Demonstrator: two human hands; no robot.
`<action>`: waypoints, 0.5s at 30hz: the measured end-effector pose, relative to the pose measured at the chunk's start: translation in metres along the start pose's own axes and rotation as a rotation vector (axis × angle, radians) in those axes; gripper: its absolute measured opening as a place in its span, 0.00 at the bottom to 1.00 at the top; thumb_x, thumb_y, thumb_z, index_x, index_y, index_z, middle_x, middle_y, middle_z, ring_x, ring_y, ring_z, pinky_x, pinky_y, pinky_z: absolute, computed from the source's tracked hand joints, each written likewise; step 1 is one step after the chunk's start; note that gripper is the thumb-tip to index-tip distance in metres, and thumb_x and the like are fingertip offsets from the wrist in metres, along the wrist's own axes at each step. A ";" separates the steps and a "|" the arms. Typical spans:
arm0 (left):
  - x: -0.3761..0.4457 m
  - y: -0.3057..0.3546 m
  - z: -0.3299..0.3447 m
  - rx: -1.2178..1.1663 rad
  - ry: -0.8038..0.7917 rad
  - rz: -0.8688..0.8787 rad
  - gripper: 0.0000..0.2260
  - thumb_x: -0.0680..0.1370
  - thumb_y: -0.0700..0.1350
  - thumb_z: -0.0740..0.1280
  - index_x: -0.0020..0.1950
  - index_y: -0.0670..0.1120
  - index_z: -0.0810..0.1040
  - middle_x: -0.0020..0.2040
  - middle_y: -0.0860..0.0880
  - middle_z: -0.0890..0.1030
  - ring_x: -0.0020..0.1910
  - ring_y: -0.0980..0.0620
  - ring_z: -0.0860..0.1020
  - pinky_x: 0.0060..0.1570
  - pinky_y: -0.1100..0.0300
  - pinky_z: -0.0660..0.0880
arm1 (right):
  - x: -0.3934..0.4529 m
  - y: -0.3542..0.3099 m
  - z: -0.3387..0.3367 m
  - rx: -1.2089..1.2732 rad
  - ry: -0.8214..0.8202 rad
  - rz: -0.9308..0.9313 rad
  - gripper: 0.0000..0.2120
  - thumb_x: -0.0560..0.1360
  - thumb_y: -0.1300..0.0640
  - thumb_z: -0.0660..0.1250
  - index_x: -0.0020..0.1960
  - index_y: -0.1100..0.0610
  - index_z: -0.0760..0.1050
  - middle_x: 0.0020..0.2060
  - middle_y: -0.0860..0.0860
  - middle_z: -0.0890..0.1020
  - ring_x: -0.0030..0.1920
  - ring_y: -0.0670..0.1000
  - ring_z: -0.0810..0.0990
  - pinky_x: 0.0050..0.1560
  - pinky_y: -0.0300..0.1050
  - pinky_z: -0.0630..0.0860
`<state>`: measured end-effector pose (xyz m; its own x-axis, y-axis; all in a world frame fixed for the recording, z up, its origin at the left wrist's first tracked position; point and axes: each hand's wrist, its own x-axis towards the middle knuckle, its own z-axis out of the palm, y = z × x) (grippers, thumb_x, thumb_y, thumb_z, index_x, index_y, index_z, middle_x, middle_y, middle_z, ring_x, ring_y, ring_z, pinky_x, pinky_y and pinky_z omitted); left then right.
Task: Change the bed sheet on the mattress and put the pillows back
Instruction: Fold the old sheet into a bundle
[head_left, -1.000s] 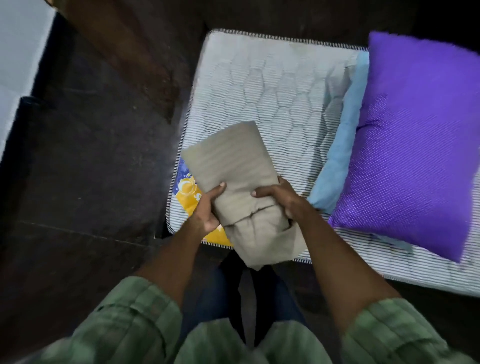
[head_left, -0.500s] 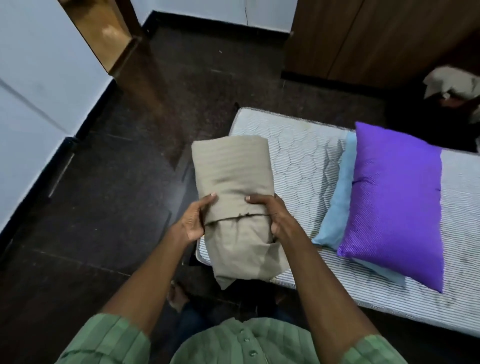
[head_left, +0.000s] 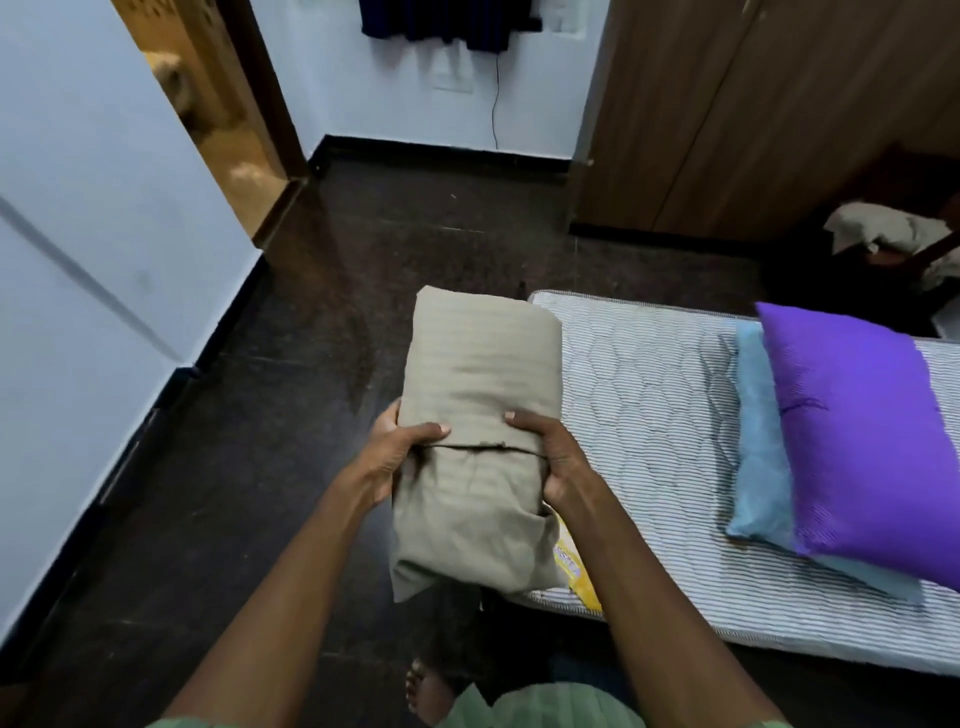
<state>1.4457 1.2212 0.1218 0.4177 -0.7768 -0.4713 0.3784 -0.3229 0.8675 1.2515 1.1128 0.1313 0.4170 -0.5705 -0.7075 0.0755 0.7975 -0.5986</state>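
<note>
I hold a folded beige bed sheet (head_left: 480, 384) in front of me, above the dark floor at the left end of the mattress. My left hand (head_left: 400, 457) grips its left edge and my right hand (head_left: 550, 462) grips its right edge, thumbs on top. The bare striped, quilted mattress (head_left: 649, 415) lies on the floor to the right. A purple pillow (head_left: 872, 436) rests on a light blue pillow (head_left: 758, 457) on the mattress.
Dark tiled floor (head_left: 260, 467) spreads to the left and ahead. A white wall (head_left: 78, 260) stands on the left with an open doorway (head_left: 208, 104) beyond it. A wooden wardrobe (head_left: 753, 104) is at the back right, with crumpled cloth (head_left: 883, 234) beside it.
The view has lifted from the mattress towards the room. Both hands have raised the folded sheet off the mattress corner and hold it higher, over the floor edge.
</note>
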 end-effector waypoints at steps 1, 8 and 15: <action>0.005 0.007 -0.006 0.003 0.005 0.016 0.31 0.62 0.40 0.81 0.65 0.42 0.79 0.57 0.44 0.86 0.58 0.42 0.84 0.62 0.46 0.79 | 0.003 -0.003 0.009 0.007 0.002 -0.019 0.35 0.57 0.60 0.83 0.64 0.60 0.81 0.55 0.60 0.86 0.55 0.63 0.86 0.57 0.61 0.82; 0.064 0.059 -0.031 0.006 -0.004 0.068 0.25 0.68 0.36 0.77 0.65 0.44 0.79 0.56 0.47 0.86 0.56 0.48 0.85 0.55 0.54 0.80 | 0.052 -0.034 0.063 0.065 0.007 -0.123 0.39 0.54 0.58 0.85 0.64 0.59 0.81 0.56 0.58 0.86 0.56 0.62 0.85 0.60 0.64 0.80; 0.174 0.126 -0.040 0.058 -0.085 0.091 0.28 0.65 0.35 0.78 0.65 0.42 0.79 0.58 0.44 0.86 0.59 0.43 0.83 0.61 0.50 0.79 | 0.138 -0.097 0.104 0.080 0.002 -0.242 0.41 0.54 0.60 0.86 0.66 0.56 0.79 0.56 0.56 0.86 0.56 0.60 0.86 0.60 0.62 0.81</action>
<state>1.5991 1.0665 0.1428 0.3760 -0.8464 -0.3770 0.2923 -0.2777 0.9151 1.3955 0.9772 0.1312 0.3763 -0.7471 -0.5479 0.2441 0.6504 -0.7193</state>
